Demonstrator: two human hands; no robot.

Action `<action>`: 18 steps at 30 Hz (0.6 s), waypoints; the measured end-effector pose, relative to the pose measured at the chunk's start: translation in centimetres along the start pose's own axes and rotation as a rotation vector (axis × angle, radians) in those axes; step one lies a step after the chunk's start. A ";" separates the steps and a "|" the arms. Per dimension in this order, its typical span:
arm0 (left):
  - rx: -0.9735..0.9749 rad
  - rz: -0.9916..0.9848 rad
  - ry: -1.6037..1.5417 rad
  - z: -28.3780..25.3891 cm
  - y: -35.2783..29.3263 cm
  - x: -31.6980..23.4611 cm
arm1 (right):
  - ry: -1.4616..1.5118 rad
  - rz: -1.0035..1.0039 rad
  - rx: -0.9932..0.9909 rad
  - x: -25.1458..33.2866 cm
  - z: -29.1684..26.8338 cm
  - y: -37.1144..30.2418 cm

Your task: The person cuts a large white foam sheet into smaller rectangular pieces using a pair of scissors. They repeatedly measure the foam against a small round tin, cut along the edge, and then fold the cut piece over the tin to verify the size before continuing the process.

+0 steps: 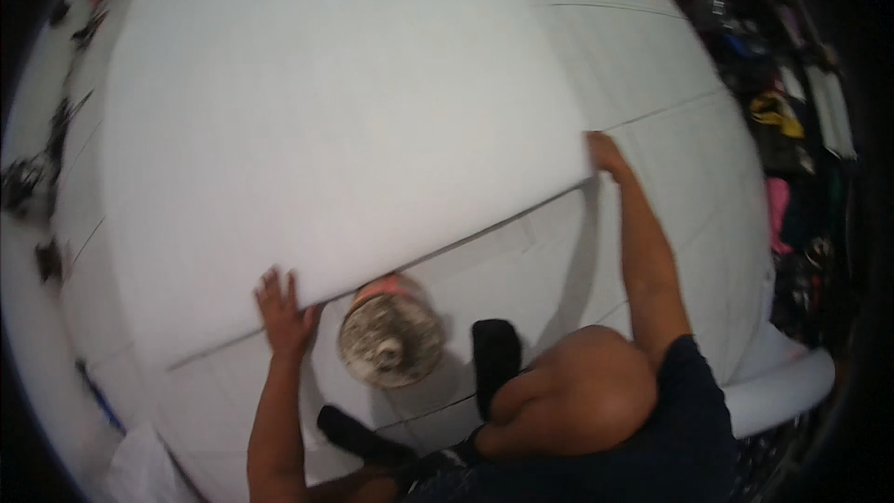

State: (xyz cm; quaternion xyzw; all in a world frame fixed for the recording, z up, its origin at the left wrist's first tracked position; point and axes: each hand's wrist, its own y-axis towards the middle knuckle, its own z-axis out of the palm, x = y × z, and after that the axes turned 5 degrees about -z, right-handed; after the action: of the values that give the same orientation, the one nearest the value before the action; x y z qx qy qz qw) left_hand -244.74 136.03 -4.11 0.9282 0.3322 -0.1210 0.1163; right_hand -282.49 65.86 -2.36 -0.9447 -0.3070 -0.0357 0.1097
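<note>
Over pale tiled floor [717,168], a large white sheet [345,130] fills the upper centre; lower left, the left hand [284,312] touches its edge, fingers spread, gripping nothing; right of centre, the right hand [604,155] meets its corner, closure I cannot tell; probably positioning, next needing careful alignment

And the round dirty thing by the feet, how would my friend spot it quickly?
Find the big white sheet, then follow its near edge to the left hand. Just right of that hand sits the round thing, with a pale knob on top. Unlike the black footwear nearby, it's speckled grey with an orange-red side.
</note>
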 end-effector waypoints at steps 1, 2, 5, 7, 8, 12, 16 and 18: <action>0.043 -0.032 0.090 -2.1 -1.3 1.1 | 0.222 0.025 0.008 4.9 4.1 0.2; 0.074 -0.114 0.231 -6.6 -3.8 4.0 | 0.478 0.140 0.088 17.1 7.8 0.3; 0.065 -0.081 0.228 -3.9 -2.8 3.1 | 0.534 0.200 0.093 15.0 2.9 -0.8; 0.128 -0.074 0.195 -2.4 -1.7 1.3 | 0.559 0.282 0.064 11.0 0.7 -2.6; 0.103 -0.060 0.206 -2.3 -1.9 1.4 | 0.524 0.284 0.051 11.7 0.3 -2.9; 0.045 -0.099 0.265 -3.2 -2.3 2.4 | 0.445 0.249 0.064 17.1 -1.8 -3.4; 0.048 -0.091 0.233 -2.5 -2.7 2.3 | 0.412 0.285 0.059 15.4 -1.9 -4.1; 0.052 -0.132 0.232 -3.1 -2.6 1.9 | 0.439 0.278 0.070 16.5 -1.9 -4.0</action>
State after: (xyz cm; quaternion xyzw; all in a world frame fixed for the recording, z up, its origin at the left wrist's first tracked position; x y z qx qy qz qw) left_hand -244.57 140.04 -2.09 0.9148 0.4003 -0.0289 0.0449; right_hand -271.45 78.03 2.46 -0.9430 -0.1442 -0.2139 0.2100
